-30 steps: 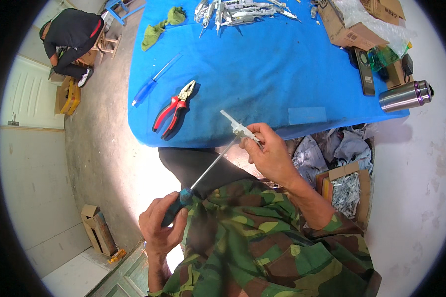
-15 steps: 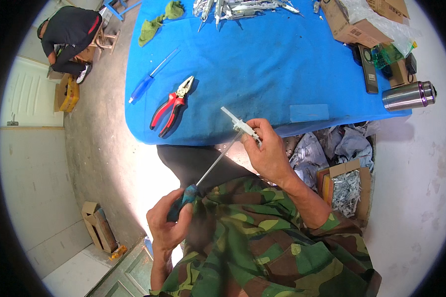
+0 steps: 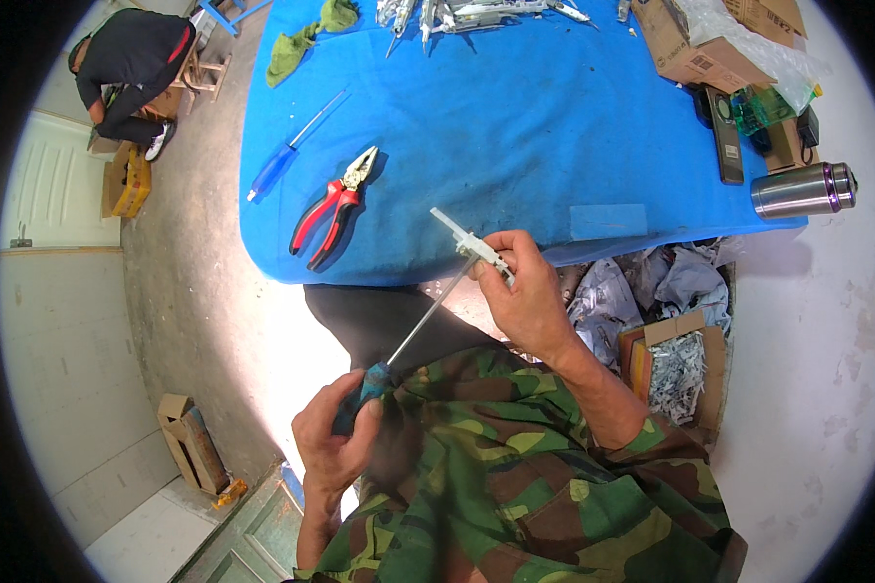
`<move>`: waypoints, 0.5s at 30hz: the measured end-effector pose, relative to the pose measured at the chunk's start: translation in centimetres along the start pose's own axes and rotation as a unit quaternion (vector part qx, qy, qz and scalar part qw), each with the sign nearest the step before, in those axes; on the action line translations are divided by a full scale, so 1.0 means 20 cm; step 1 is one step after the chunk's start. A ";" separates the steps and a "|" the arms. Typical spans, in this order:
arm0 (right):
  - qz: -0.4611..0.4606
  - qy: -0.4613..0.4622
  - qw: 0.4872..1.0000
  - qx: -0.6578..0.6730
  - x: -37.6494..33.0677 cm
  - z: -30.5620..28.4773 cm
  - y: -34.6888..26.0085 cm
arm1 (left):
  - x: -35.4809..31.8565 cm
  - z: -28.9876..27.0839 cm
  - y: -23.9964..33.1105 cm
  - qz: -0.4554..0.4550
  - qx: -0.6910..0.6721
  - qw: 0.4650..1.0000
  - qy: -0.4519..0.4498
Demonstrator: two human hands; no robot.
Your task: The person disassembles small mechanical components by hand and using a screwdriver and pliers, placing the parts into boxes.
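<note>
My left hand (image 3: pixel 332 437) is closed round the dark teal handle of a screwdriver (image 3: pixel 421 324), low in front of the camouflage clothing. Its long metal shaft slants up to the right. The shaft's end meets the underside of a small white part with a flat bar (image 3: pixel 471 245), though the exact contact is hidden. Thumb and fingers of my right hand (image 3: pixel 523 296) pinch that part near the table's front edge, with its bar pointing up and left. Red-and-black pliers (image 3: pixel 334 208) lie on the blue-covered table (image 3: pixel 476 126), beside a second screwdriver (image 3: pixel 297 146) with a blue handle.
A pile of similar light-coloured parts (image 3: pixel 476 17) lies at the far edge, with a green cloth (image 3: pixel 287 56) to its left. A cardboard box (image 3: pixel 695 58), a phone (image 3: pixel 724 136) and a steel flask (image 3: pixel 802 189) are right. A person (image 3: pixel 131 68) sits bent over at far left.
Both hands keep their hold with hardly any movement. The table and the things on its left appear shifted slightly left in the view.
</note>
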State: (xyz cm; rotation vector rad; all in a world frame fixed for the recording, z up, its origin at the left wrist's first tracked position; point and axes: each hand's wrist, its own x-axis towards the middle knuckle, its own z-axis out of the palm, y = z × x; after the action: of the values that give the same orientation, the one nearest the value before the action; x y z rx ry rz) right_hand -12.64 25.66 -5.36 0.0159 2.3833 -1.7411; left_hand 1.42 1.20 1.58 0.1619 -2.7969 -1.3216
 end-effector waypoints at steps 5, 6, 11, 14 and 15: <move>-0.003 0.006 0.999 -0.033 0.00 0.00 0.00 | -0.02 0.00 0.01 0.049 0.081 0.995 -0.012; -0.008 0.007 0.999 -0.044 0.00 0.00 0.00 | -0.02 0.01 0.04 0.054 0.111 0.992 -0.014; -0.040 0.018 0.996 -0.080 0.00 0.02 0.02 | -0.08 0.09 0.09 0.083 0.158 0.984 -0.009; -0.027 0.024 0.995 -0.091 0.00 0.03 0.02 | -0.10 0.12 0.09 0.051 0.144 0.988 -0.026; -0.034 0.027 0.995 -0.088 0.00 0.03 0.02 | -0.11 0.13 0.08 0.040 0.143 0.988 -0.031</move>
State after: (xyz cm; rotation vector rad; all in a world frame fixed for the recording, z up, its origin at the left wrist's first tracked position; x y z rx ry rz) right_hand -12.44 25.21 -5.93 -0.0445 2.5974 -1.5719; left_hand 3.25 4.42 1.21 0.0177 -2.9978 -0.9208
